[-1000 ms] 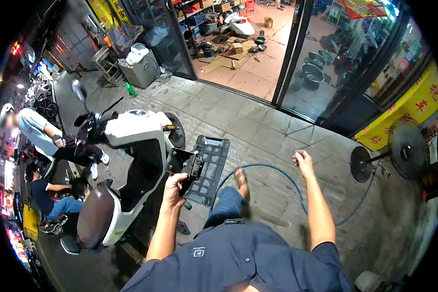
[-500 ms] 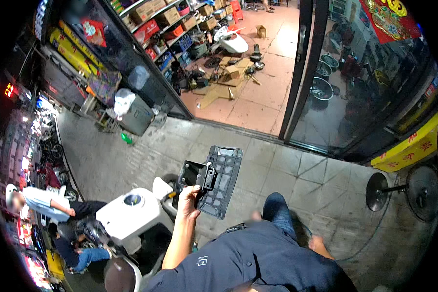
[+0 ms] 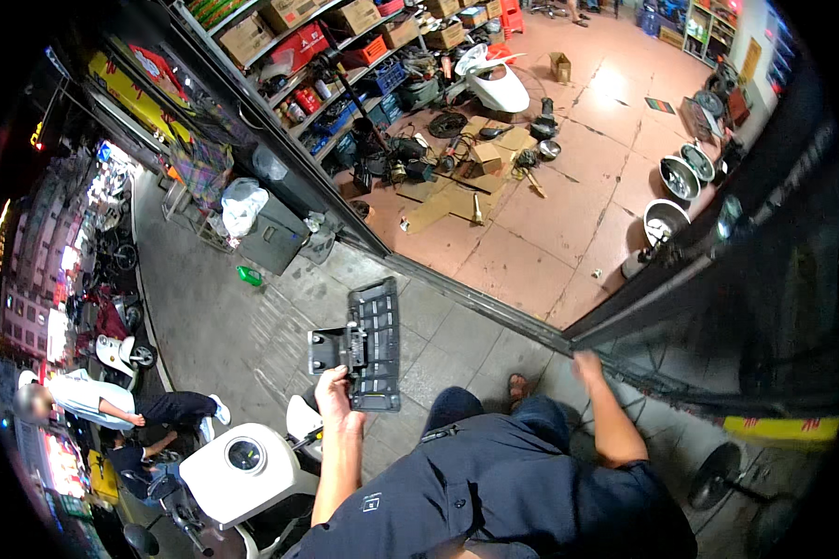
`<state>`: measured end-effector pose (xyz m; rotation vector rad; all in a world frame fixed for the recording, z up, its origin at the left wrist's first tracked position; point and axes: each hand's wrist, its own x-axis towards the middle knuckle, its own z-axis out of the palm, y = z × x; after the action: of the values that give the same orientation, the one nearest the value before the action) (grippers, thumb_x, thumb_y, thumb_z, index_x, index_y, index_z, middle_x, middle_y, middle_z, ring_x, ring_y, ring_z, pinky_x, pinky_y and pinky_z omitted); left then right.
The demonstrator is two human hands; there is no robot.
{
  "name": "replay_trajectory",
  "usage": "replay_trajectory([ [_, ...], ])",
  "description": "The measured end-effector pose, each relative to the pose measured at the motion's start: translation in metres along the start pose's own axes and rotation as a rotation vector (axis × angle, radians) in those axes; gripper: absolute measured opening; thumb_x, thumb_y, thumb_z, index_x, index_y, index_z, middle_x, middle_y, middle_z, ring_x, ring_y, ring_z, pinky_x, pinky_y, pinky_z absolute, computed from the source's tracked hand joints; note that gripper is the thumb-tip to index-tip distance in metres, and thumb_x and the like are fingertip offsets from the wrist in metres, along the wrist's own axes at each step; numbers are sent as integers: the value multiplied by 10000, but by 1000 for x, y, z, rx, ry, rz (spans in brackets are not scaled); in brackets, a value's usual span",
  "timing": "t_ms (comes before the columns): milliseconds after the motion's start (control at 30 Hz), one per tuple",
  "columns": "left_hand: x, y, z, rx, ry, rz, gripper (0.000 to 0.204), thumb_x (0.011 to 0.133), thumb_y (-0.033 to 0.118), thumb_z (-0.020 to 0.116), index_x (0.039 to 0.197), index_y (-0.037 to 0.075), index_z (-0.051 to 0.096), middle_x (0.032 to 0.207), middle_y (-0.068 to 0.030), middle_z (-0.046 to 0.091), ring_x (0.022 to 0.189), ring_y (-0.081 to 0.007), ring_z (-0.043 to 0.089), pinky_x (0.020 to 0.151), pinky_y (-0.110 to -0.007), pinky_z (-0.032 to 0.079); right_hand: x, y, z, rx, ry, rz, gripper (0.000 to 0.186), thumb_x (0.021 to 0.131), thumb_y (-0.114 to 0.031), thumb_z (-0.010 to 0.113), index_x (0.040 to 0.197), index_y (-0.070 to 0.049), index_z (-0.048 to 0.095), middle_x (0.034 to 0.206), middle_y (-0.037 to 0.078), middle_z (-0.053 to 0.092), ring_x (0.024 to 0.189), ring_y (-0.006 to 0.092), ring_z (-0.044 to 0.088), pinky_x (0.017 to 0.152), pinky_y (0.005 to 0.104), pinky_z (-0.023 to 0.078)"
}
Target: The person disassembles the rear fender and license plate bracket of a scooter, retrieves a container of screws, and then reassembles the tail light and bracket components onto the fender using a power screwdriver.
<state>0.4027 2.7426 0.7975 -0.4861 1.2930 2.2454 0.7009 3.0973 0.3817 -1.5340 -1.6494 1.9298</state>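
Holding a black plate, the left hand reaches out in front of the body, left of the torso and above the grey pavement. The plate is a long rectangle. Its long axis runs away from the wearer, almost straight up the view and leaning very little: the near short end is beside the hand, the far one points toward the shop doorway. Its ribbed face, divided into shallow square cells, is turned up to the camera; it looks like moulded plastic with a dull sheen. A black bracket, boxy and flat-sided, is joined to the plate's middle and juts out to the left, at right angles to the long axis.

The left hand's grip is closed at the lower edge where plate and bracket meet, thumb on top, the other fingers mostly hidden. The right hand is out to the right, blurred; how far its grip is open, and whether it has hold of anything, I cannot tell.

At lower left is a smooth, glossy white scooter. Beyond the doorway, flattened brown cardboard and round metal basins rest on reddish tiles.
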Motion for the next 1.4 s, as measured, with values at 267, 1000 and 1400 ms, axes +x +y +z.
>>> replay_trajectory([
  [267,216,52,79,-152,31,107,351,779,192,571,1080,11,584,1008,-128,654,868,-279,635,790,-427,518,179,-360,113,40,-147,-192,293,906,-246,557,1070,-6,594,896,89,646,748,170,610,644,283,483],
  [1000,849,132,260,-370,197,-11,370,812,230,529,1115,21,566,1036,-131,635,944,-277,614,834,-417,496,796,-347,328,-9,-239,433,200,857,-269,538,718,-128,515,633,42,565,492,151,511,444,295,409],
  [1400,1068,247,208,-385,386,135,452,796,182,553,1217,22,511,1142,-124,600,1069,-258,571,921,-397,477,1039,-648,720,-481,-655,50,235,862,-321,615,922,-95,605,751,34,621,614,144,582,544,286,465],
])
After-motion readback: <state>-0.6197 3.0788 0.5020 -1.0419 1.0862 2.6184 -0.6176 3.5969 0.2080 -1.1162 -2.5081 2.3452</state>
